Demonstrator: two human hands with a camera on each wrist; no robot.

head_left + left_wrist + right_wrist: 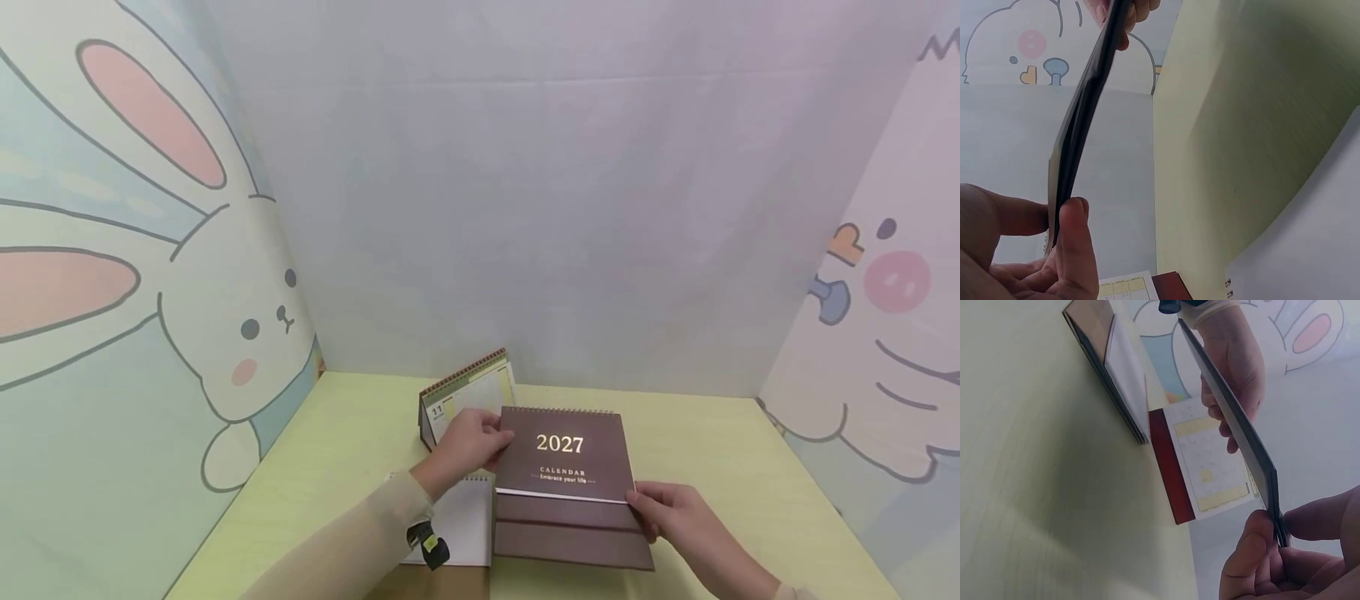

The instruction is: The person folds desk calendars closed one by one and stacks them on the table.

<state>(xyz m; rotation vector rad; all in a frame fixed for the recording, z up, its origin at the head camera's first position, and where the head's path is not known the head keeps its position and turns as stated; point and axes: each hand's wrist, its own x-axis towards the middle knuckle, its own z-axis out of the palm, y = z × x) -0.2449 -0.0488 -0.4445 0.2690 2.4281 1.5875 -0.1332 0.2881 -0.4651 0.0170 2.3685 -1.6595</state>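
Note:
A dark brown 2027 desk calendar point(562, 467), spiral-bound along its top edge, is held above the table between both hands. My left hand point(467, 442) pinches its upper left edge, thumb on the cover. At the lower right edge my right hand point(675, 512) grips it between thumb and fingers. The stand's lower panels hang folded below the cover. Both wrist views show the calendar point(1082, 119) edge-on, nearly flat, with the left fingers point(1075, 244) and right fingers point(1250, 550) on opposite sides of it.
Behind the left hand stands another desk calendar point(472, 392) with a page marked 11. A third calendar with a white page point(468, 533) lies at the front, partly under the left forearm. The pale yellow table point(360, 417) meets a grey back wall point(525, 208).

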